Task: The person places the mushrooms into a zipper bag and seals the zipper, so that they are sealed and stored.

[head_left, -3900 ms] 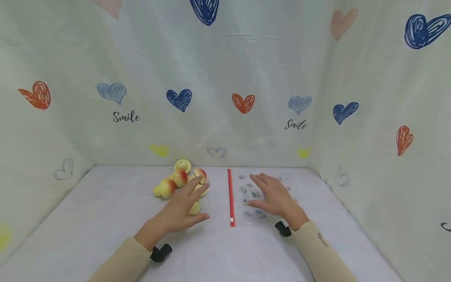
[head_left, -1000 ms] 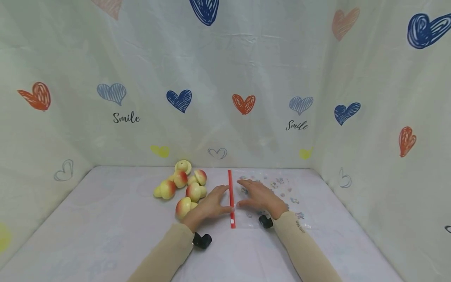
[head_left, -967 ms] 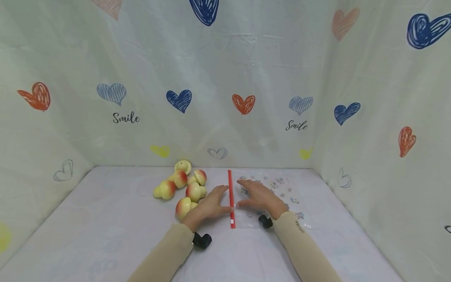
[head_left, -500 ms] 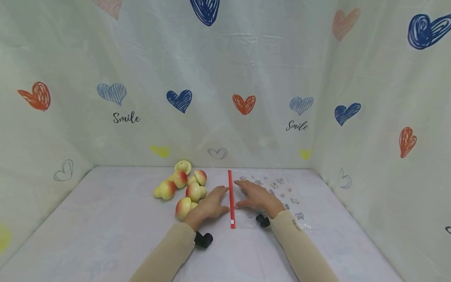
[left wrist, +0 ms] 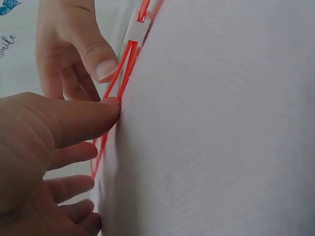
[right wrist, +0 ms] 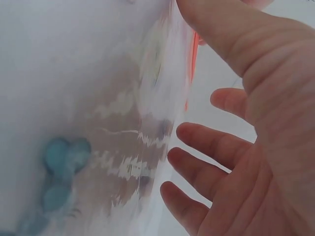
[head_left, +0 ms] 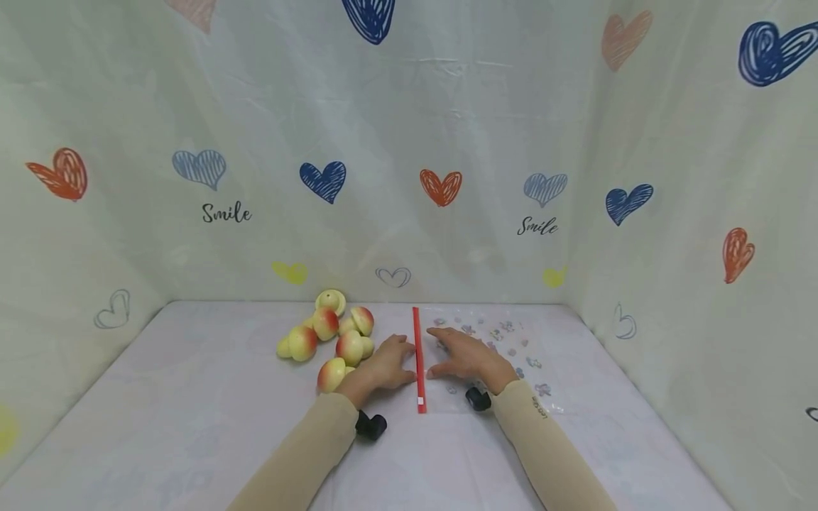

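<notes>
On the table (head_left: 211, 404), a clear printed bag (head_left: 511, 342) lies flat right of centre, its red strip (head_left: 418, 358) along the left edge with a white slider (head_left: 420, 401) at the near end. The left hand (head_left: 382, 365), fingers loosely spread, has its thumb at the strip, whose two red lines stand parted there; the right hand (head_left: 469, 358) rests over the bag, fingers apart and relaxed. Yellow-and-red rounded pieces (head_left: 302, 343) sit clustered to the left.
</notes>
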